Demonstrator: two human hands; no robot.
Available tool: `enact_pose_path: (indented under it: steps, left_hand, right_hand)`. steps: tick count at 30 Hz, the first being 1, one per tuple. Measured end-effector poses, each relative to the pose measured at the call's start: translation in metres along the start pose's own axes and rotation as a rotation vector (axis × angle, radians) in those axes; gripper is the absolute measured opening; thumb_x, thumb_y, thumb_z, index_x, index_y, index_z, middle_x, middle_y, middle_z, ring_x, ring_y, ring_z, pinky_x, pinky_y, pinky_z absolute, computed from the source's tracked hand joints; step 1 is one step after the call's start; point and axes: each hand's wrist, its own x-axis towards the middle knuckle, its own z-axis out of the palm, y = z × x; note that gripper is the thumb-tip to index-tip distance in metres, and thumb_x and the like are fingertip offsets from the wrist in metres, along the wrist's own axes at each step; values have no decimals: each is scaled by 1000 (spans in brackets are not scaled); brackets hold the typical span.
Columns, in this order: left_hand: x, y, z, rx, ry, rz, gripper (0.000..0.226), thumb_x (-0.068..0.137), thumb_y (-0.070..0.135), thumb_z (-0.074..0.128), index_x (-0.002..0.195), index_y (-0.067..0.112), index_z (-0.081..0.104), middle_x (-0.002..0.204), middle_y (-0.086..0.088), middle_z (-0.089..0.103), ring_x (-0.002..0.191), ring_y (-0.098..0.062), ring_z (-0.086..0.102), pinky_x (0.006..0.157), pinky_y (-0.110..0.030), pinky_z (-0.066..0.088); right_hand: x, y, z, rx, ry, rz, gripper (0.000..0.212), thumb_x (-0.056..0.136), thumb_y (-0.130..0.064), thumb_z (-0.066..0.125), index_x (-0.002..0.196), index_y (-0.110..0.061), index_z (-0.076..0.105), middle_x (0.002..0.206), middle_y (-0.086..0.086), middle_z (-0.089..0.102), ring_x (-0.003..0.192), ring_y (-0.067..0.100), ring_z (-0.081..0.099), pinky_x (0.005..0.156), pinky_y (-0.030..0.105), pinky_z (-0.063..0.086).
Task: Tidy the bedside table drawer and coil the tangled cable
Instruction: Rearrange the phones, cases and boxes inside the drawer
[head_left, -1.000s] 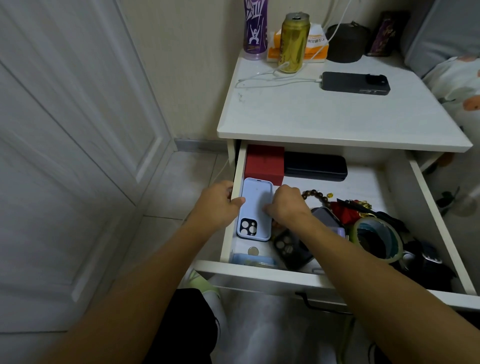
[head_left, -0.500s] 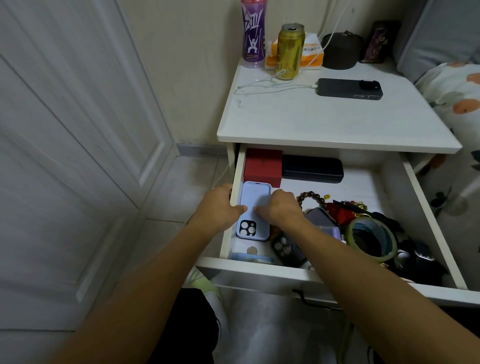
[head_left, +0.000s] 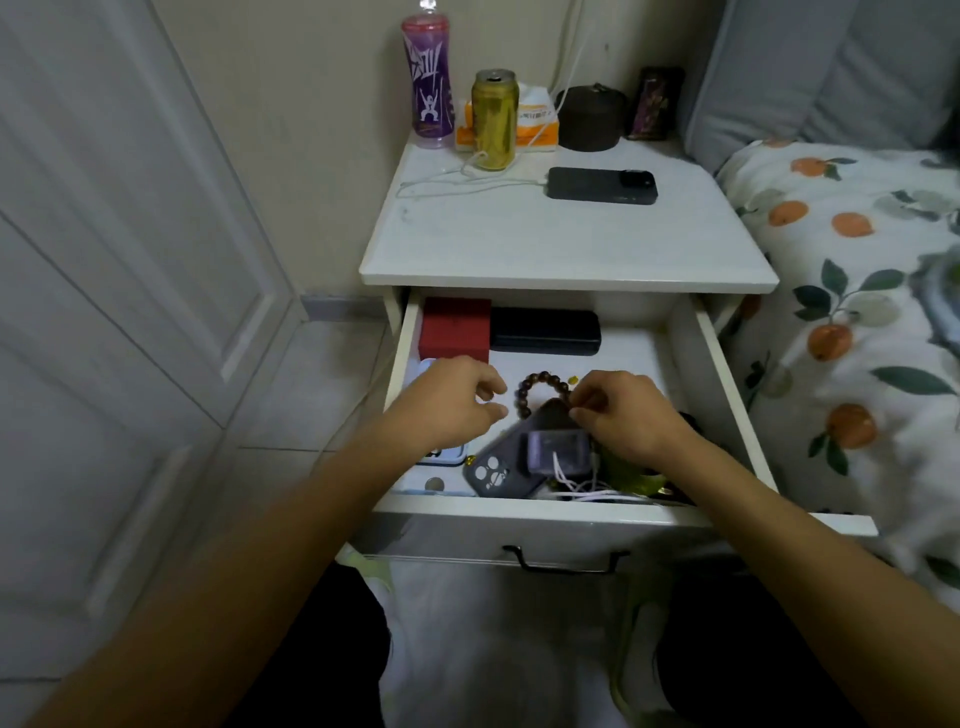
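A: Item one, change. Half a second ago both our hands were on the pale blue phone case (head_left: 441, 454) by the drawer's left wall. Now we have let it go; it lies flat there, mostly hidden under our left hand (head_left: 457, 402).

B: Item two, setting. White bedside tabletop (head_left: 519, 244) against a beige wall, panelled door on the left, floral bedding (head_left: 852, 291) on the right. On top: a purple bottle (head_left: 428, 88), a gold can (head_left: 494, 119), a dark phone (head_left: 602, 185) on a white charging lead.

A: The drawer (head_left: 571, 512) stands pulled out. We log a red box (head_left: 456, 328) and black case (head_left: 544, 331) at the back, a bead bracelet (head_left: 543, 387) mid-drawer, a dark phone case (head_left: 501, 467), and the tangled white cable (head_left: 576, 480) at the front edge.

B: Item three, hands. Left hand hovers, fingers loosely curled, gripping nothing. Right hand (head_left: 623, 415) sits beside the bracelet, fingertips pinched near the beads; we cannot tell whether it holds them.
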Motion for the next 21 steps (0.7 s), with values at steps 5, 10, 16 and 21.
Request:
enact_pose_path:
  steps: [5, 10, 16, 21]
  left_hand:
    - [32, 19, 25, 174, -181, -38, 42, 89, 19, 64, 130, 16, 57, 123, -6, 63, 110, -21, 59, 88, -27, 47]
    - [51, 17, 50, 161, -239, -76, 21, 85, 11, 60, 105, 12, 66, 111, -8, 67, 101, -25, 62, 85, -34, 51]
    - [39, 8, 26, -182, 187, -70, 6, 88, 15, 66, 90, 19, 62, 75, -2, 65, 65, -10, 57, 58, -16, 45]
    - [28, -6, 2, -367, 355, -127, 5, 91, 14, 64, 93, 9, 64, 79, -1, 63, 72, -13, 59, 65, -23, 50]
  right_hand:
    - [-8, 22, -8, -54, -77, -43, 30, 86, -7, 60, 113, -16, 69, 114, 5, 69, 107, 23, 62, 94, 31, 48]
    - [-6, 29, -11, -135, -136, -95, 40, 80, -4, 54, 115, -17, 68, 115, 8, 66, 107, 28, 59, 92, 39, 50]
    - [8, 24, -4, 34, -43, -5, 32, 91, -30, 60, 119, -16, 61, 111, 5, 68, 105, 25, 60, 92, 38, 49]
    - [20, -4, 7, 331, -104, 106, 40, 92, -53, 53, 100, -17, 66, 93, 4, 72, 85, 23, 69, 82, 46, 57]
